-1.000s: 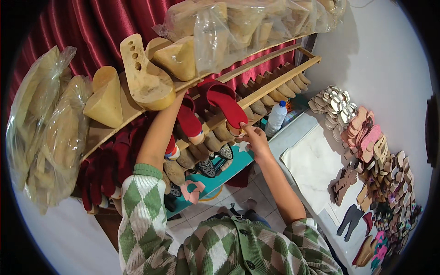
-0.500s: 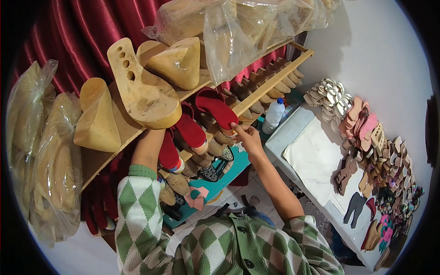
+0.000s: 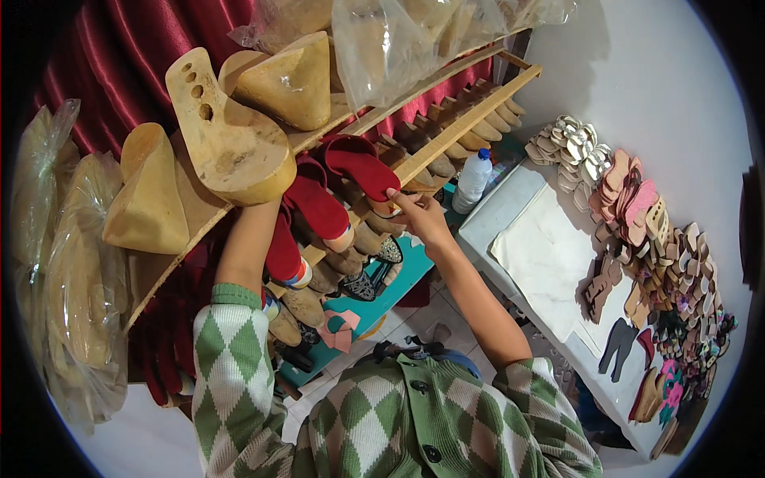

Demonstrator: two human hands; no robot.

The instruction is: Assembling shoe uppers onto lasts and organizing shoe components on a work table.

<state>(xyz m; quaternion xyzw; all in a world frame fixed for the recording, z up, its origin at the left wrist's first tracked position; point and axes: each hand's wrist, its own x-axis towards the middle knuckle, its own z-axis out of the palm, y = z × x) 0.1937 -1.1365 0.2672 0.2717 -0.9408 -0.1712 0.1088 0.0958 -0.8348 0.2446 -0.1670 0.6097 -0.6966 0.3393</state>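
Observation:
A red slipper with a dark red strap sits at the shelf's front edge. My right hand pinches its near tip between thumb and fingers. Just left of it lie a second red slipper and a third red slipper, both with pale, striped tips. My left forearm reaches up under the upper shelf, beside the third slipper. The shelf and a large wooden platform sole with several holes hide that hand, so its fingers cannot be seen.
Wooden wedge blocks and plastic-wrapped bundles crowd the upper shelf. Wooden shoe lasts line the lower rack. A water bottle stands near a white-topped table, where heaps of sandal parts lie.
Shelf and slippers appear shifted slightly left in the view. My right hand keeps its pinch on the red slipper's tip, and my left hand stays hidden under the upper shelf.

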